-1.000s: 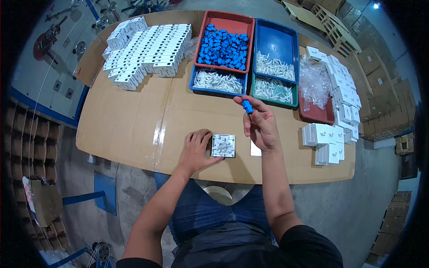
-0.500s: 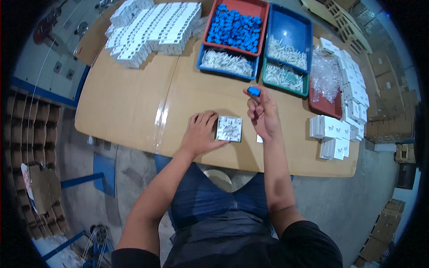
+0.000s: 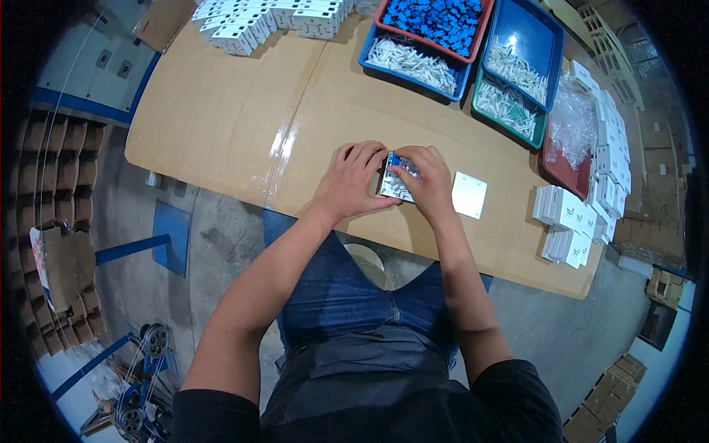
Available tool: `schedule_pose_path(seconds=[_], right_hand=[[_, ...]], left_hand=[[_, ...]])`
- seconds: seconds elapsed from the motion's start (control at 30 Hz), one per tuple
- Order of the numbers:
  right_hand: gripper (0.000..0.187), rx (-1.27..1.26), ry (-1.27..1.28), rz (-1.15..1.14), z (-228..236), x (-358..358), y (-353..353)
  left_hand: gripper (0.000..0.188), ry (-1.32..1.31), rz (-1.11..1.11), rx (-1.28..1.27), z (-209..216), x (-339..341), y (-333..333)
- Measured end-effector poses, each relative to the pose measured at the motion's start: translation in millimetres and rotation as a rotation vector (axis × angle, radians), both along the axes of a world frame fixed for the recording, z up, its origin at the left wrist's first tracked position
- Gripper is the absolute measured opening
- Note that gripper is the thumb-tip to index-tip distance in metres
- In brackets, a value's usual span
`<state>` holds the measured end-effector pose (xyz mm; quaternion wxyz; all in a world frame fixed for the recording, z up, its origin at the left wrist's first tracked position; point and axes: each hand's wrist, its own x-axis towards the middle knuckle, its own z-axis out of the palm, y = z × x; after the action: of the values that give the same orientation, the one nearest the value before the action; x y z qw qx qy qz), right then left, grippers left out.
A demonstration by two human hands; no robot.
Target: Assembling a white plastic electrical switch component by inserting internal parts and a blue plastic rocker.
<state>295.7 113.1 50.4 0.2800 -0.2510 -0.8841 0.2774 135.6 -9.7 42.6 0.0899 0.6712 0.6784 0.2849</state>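
A small square box (image 3: 397, 189) with grey and metallic parts showing in its face lies on the cardboard-covered table in front of me. My left hand (image 3: 351, 183) grips it along its left side, fingers at the far edge and thumb at the near edge. Bent over its top right is my right hand (image 3: 428, 179), fingertips pinched on a small blue plastic piece (image 3: 394, 160) at the box's far side. How the piece sits there is partly hidden by the fingers. Just right of my right hand, a flat white square plate (image 3: 470, 196) lies on the table.
At the back, a red tray (image 3: 484, 33) of blue pieces overlaps a blue tray (image 3: 452, 94) of white plugs. Beside them, blue (image 3: 550, 77) and green (image 3: 526, 140) trays hold more. White boxes (image 3: 569, 210) line the right; others (image 3: 317, 22) stand far left.
My right hand has come down from above the table with the blue piece and is now at the box. The white plate beside it has come into fuller view. The whole view has shifted.
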Motion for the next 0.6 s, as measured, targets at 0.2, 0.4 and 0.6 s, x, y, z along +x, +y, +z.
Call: schedule_pose_path(seconds=[0.2, 0.4, 0.6], right_hand=[[0.026, -0.037, -0.021, 0.011, -4.2, -0.1, 1.5], [0.026, -0.044, -0.025, 0.025, -7.6, 1.4, 4.0], [0.027, 0.004, -0.073, 0.027, -11.0, 3.3, 4.4]], left_hand=[[0.087, -0.006, -0.006, 0.005, -2.2, 0.6, 1.7], [0.088, 0.016, -0.009, -0.017, -4.1, 0.1, 2.4], [0.087, 0.024, -0.013, 0.009, -6.6, -0.1, 1.5]])
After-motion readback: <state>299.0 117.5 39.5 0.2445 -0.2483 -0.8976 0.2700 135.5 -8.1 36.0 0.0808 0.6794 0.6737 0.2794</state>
